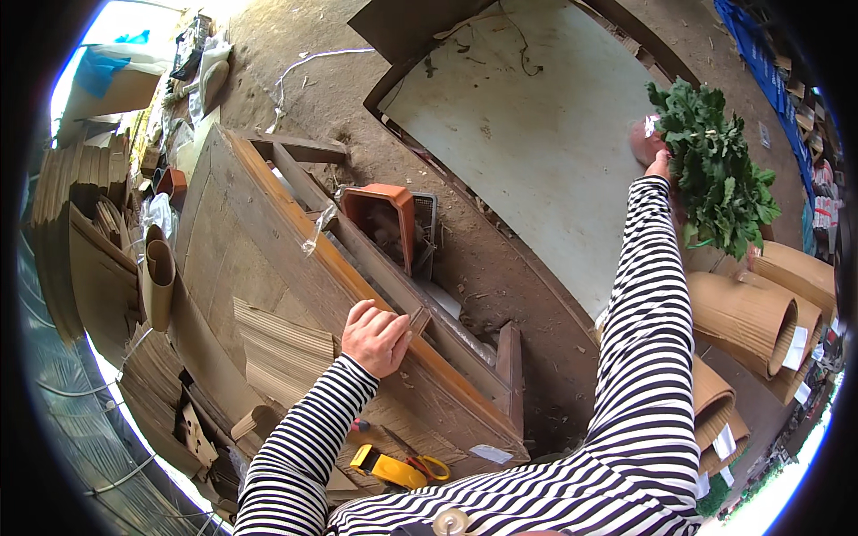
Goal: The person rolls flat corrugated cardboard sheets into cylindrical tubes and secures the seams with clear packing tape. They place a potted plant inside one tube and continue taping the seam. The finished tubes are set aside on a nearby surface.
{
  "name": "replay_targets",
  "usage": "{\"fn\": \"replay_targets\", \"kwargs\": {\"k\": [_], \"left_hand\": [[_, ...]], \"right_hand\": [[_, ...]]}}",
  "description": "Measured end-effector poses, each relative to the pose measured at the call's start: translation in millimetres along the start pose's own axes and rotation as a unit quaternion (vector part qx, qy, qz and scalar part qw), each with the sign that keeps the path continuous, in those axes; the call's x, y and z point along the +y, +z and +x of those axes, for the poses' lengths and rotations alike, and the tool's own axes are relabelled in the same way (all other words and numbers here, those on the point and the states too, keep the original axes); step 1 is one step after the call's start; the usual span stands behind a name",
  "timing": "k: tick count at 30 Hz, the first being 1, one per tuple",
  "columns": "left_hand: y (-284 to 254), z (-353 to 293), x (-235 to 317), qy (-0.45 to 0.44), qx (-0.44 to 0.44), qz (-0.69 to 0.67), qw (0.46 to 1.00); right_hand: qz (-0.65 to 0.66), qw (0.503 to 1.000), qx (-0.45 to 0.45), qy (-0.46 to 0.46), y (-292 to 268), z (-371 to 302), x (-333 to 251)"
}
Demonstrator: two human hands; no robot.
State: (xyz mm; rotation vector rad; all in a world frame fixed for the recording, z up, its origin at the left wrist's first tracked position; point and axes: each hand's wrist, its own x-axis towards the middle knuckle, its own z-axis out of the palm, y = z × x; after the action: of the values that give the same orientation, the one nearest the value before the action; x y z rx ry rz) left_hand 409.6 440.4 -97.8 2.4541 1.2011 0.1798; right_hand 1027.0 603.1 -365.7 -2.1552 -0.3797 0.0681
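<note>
No readable text, pale marks on blue sheet [767, 71] illegible

A full bunch of leafy greens [726, 170], dark green with jagged, spreading leaves, is held in the right hand [649, 143] beside the pale worktop [527, 125].

Head fisheye is sitting above the near end of the wooden table [255, 246], looking steeply down from the wearer's own head and facing forward past the table; near enough that striped sleeves [648, 375] are showing large over and right of it
</note>
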Motion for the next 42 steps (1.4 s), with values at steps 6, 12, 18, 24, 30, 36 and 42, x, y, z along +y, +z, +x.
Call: {"fn": "replay_targets", "kwargs": {"k": [6, 12, 18, 24, 30, 36, 42], "left_hand": [[0.2, 2.2, 1.5, -0.004, -0.011, 0.010, 1.000], [-1.8, 4.2, 1.7, -0.004, -0.019, -0.002, 1.000], [-0.3, 2.9, -0.3, -0.002, -0.031, 0.008, 0.999], [-0.9, 3.2, -0.6, 0.003, -0.027, 0.010, 1.000], [1.1, -0.6, 0.0, 0.001, -0.007, 0.021, 1.000], [1.6, -4.6, 0.4, 0.017, 0.038, 0.011, 0.999], [0.9, -13.2, 5.8, -0.002, 0.071, 0.029, 0.997]], "right_hand": [[-0.011, 0.999, -0.016, 0.030, 30.2, -5.7, -13.2], [-0.025, 0.998, -0.019, 0.045, 31.8, -7.0, -24.3], [0.000, 0.999, -0.030, 0.040, 34.9, -20.1, -31.8], [0.065, 0.995, -0.074, 0.001, 27.6, -56.2, -51.4], [0.319, 0.893, -0.300, 0.099, 7.2, -126.0, -103.7], [0.474, 0.662, -0.427, 0.394, -31.2, -198.8, -147.8], [0.576, 0.507, -0.530, 0.361, -121.3, -294.5, -247.2]]}}
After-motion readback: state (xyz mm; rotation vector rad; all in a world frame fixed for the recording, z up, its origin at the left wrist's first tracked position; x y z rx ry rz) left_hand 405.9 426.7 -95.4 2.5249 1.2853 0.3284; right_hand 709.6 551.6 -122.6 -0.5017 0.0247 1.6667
